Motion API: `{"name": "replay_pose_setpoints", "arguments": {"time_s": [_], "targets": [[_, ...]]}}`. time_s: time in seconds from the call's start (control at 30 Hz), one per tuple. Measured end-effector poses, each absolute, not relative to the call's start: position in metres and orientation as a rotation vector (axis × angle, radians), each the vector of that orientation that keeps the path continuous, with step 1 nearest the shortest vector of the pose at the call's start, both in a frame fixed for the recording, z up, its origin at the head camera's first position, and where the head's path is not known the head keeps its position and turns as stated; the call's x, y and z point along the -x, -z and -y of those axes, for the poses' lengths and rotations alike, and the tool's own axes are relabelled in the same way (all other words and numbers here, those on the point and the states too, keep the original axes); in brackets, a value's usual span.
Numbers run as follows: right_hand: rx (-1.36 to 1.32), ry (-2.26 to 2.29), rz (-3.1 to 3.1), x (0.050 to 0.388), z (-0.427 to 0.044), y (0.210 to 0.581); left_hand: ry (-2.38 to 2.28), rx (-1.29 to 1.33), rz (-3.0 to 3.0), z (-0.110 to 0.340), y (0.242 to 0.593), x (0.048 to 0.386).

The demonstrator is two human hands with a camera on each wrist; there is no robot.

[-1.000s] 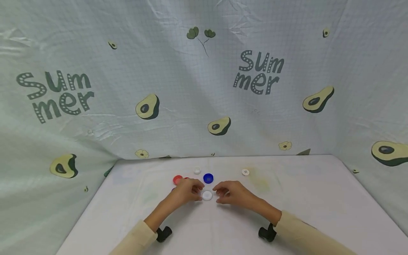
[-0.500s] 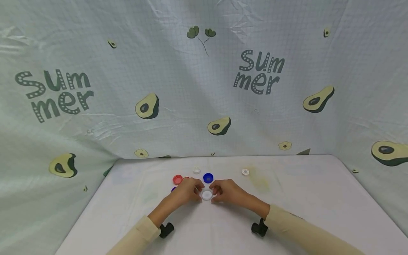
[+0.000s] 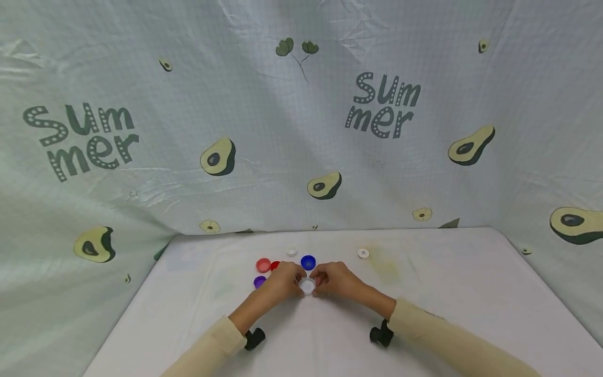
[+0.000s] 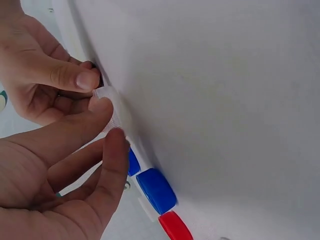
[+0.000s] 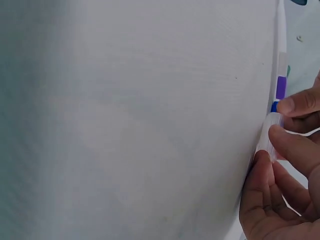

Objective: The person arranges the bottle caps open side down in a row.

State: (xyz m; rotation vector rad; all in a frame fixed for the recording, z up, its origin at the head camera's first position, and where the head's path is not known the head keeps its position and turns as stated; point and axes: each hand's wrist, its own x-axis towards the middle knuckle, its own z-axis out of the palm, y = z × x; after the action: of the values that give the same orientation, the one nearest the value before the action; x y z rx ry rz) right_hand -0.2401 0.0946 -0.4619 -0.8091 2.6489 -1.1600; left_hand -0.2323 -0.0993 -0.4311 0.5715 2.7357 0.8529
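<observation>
A round white cap with a clear ribbed rim [image 3: 307, 286] lies between the two hands in the head view. My left hand [image 3: 284, 280] pinches its left side with thumb and fingers. From the right, my right hand [image 3: 335, 280] holds the other side the same way. Close up, the left wrist view shows the cap [image 4: 113, 107] between the fingertips of the left hand [image 4: 65, 175] and those of the right hand [image 4: 45, 75]. In the right wrist view the cap [image 5: 268, 132] stands by the thumb of the right hand [image 5: 285, 185].
Behind the hands lie a blue cap [image 3: 308, 262], a white cap [image 3: 291, 251] and, further right, a small white cap [image 3: 363, 253]. Left of them are a red cap [image 3: 263, 265], a second red one [image 3: 275, 266] and a purple cap [image 3: 259, 281]. A printed cloth [image 3: 264, 199] hangs behind.
My right hand has moved left to the white cap. My left hand has shifted slightly right against it, and more of the purple and second red caps shows.
</observation>
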Motion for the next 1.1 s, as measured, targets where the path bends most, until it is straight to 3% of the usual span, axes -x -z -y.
{"name": "replay_pose_setpoints", "arguments": {"time_s": [0.47, 1.1], "targets": [[0.819, 1.336, -2.711, 0.225, -0.106, 0.45, -1.319, -0.826, -2.703, 0.113, 0.431, 0.217], [0.994, 1.394, -2.807, 0.209, -0.131, 0.433, -1.624, -0.862, -2.579, 0.1, 0.431, 0.203]]}}
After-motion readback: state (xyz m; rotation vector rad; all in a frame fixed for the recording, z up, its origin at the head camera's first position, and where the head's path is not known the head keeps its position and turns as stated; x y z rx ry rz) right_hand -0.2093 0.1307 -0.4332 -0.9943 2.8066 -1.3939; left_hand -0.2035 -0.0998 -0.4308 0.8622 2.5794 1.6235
